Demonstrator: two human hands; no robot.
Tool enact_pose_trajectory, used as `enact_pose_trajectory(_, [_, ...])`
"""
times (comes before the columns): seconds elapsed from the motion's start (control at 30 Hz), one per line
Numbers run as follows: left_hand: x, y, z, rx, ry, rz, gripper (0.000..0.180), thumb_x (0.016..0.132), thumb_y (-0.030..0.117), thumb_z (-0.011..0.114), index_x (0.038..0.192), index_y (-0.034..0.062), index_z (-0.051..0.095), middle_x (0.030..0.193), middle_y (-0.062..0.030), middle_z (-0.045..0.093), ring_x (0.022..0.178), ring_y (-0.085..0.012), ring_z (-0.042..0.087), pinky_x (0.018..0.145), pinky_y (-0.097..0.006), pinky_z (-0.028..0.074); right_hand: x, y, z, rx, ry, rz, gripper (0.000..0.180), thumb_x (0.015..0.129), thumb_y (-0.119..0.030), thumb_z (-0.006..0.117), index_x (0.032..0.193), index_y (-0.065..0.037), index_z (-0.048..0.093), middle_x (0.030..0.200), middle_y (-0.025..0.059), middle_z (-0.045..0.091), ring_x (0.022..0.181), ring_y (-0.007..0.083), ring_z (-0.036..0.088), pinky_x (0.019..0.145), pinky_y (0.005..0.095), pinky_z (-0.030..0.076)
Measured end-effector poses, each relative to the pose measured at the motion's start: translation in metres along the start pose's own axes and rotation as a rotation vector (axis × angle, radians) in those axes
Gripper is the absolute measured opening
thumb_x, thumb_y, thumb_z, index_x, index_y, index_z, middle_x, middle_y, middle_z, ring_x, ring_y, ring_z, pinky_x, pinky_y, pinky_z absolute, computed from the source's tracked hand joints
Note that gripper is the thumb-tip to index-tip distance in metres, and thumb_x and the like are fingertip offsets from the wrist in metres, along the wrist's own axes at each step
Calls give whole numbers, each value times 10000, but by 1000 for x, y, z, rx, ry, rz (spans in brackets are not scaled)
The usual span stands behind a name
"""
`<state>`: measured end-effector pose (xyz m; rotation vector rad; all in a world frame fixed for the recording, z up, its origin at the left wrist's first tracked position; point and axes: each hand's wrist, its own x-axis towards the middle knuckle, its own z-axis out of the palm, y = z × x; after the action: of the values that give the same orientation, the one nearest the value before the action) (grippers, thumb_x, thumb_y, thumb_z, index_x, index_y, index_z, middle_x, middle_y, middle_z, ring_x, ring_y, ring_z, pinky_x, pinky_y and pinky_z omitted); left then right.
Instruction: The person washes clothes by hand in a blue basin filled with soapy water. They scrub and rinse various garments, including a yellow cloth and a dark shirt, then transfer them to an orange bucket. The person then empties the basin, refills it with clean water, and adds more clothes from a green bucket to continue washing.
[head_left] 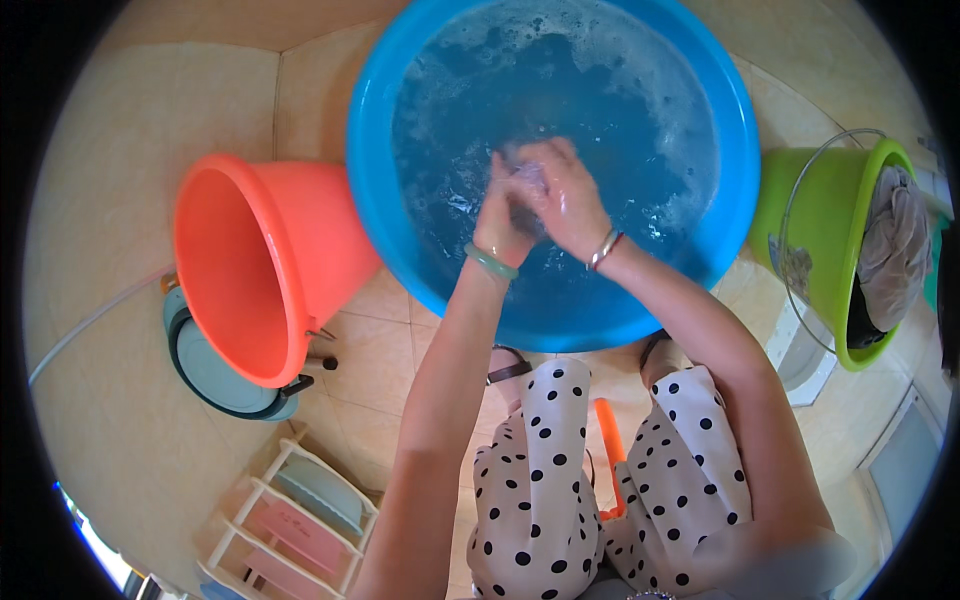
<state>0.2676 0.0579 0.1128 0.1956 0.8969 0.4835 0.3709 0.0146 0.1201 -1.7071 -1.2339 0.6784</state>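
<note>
Both my hands are pressed together over the soapy water of a large blue basin (737, 190). My left hand (503, 222), with a pale green bangle at the wrist, is closed with its fingers partly hidden. Against it lies my right hand (575, 195), fingers bent and slightly smeared by motion, a silver bangle at its wrist. Squeezed between the palms is a small wet greyish cloth (528, 178), mostly covered by the fingers. White suds float on the cloudy water around the basin's far and right sides.
An orange-red bucket (315, 225) stands left of the basin, beside a grey-green round-topped object (222, 365). To the right, a green bucket (815, 215) holds grey cloth (893, 240). A white rack (262, 490) is at lower left. Dotted trousers (555, 470) cover my knees.
</note>
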Motion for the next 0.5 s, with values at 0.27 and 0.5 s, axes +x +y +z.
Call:
enact_pose_trajectory(0.27, [-34, 39, 31, -152, -187, -49, 424, 880, 531, 526, 981, 119, 511, 881, -18, 509, 650, -107, 469, 520, -230, 411, -36, -92, -13, -72, -294, -333, 199, 744, -217, 723, 857, -118, 592, 969, 76, 444, 738, 214, 590, 569, 329, 517])
enact_pose_trajectory(0.5, [-31, 26, 37, 50, -50, 260, 356, 908, 455, 501, 867, 102, 492, 779, 8, 422, 716, -110, 446, 619, -270, 406, -1, -75, 4, -113, 67, -550, 167, 693, -165, 748, 718, -107, 593, 752, 31, 524, 584, 212, 585, 491, 314, 496])
